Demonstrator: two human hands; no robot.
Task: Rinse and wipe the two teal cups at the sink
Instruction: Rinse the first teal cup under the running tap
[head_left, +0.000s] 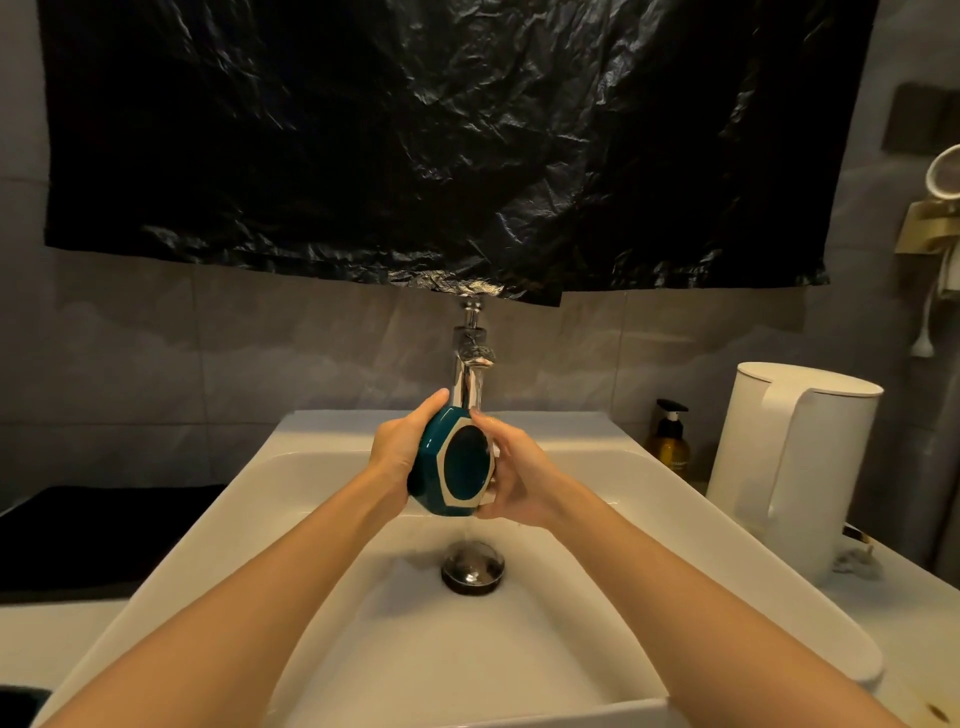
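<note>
Behind cup (431, 467), faucet (467, 364) spout hidden; bottle (670, 441) label unreadable; right-edge fixture (943, 218), maybe hairdryer, cropped.

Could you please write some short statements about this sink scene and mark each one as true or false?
1. Both the left hand and the right hand hold the teal cup. True.
2. The cup stands upright on the rim of the sink. False: it is held tilted above the basin, with its base toward the camera.
3. A white kettle stands to the right of the sink. True.
4. The pump bottle is left of the faucet. False: it is on the right, beside the kettle.
5. A black plastic sheet hangs above the faucet. True.
</note>
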